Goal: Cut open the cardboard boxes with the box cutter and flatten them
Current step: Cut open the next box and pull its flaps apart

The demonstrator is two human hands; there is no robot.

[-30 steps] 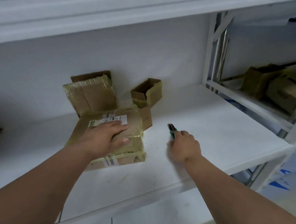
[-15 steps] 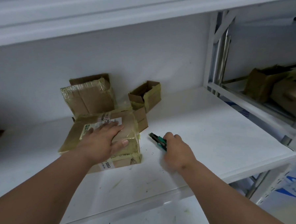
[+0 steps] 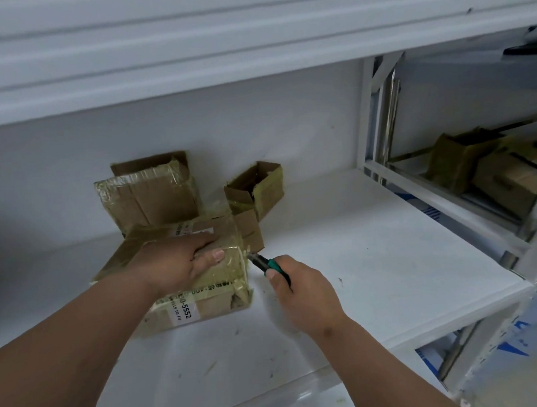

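The taped box (image 3: 202,278) you are working on lies flat on the white shelf (image 3: 373,260), toward its left half and a little back from the front edge. It is wrapped in yellowish clear tape, with a white label on its near side and another on top. Your left hand (image 3: 177,261) lies palm down on the top of it, fingers straight and together, the thumb running along the upper near edge. Your right hand (image 3: 300,292) is curled round the green and black box cutter (image 3: 265,264), thumb laid along the handle. The cutter's tip points up and left and sits right at the box's upper right corner; whether the blade is into the tape there, you cannot tell from this view.

Behind the box, a second taped box (image 3: 148,194) leans against the back wall, its top flap raised. Just right of that one, a smaller open box (image 3: 257,188) stands tilted with its flaps spread, and a loose brown flap (image 3: 248,232) reaches down beside the corner where your cutter is.

Further right, past the white shelf upright (image 3: 368,117), more brown boxes (image 3: 489,173) sit on the neighbouring shelf.
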